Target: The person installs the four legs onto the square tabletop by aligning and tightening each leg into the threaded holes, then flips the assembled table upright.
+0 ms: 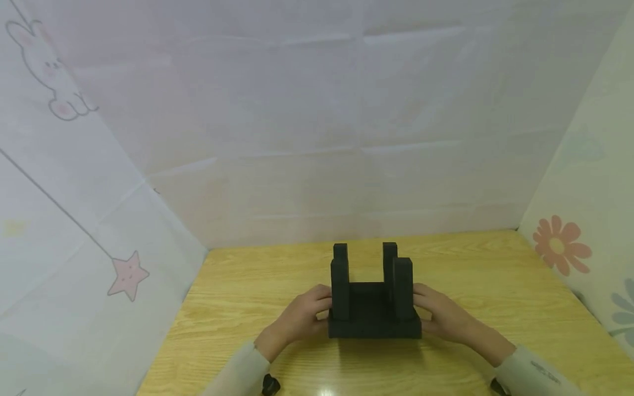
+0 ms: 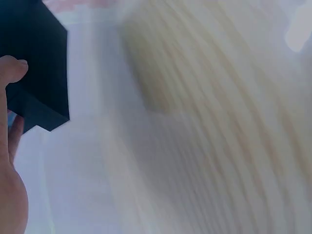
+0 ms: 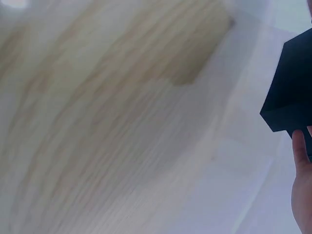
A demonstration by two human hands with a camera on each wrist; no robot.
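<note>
Between the two hands is a black block-like stand [image 1: 375, 329], a flat base with several thick posts rising from its corners. Its left side is gripped by the left hand [image 1: 303, 313], with the thumb [image 2: 14, 69] lying against the base in the left wrist view. On the opposite side the right hand [image 1: 444, 316] holds it, fingers partly hidden behind a post. A dark shadow falls on the wood just in front of the base. In the right wrist view one corner of the black stand [image 3: 292, 92] shows above a finger.
The stand is over a wood-grain table [image 1: 238, 286], whose back edge meets a pale hanging cloth [image 1: 297, 181]. Cloth walls rise at both sides, the left with a printed star [image 1: 129, 276] and the right with a printed flower [image 1: 557, 246].
</note>
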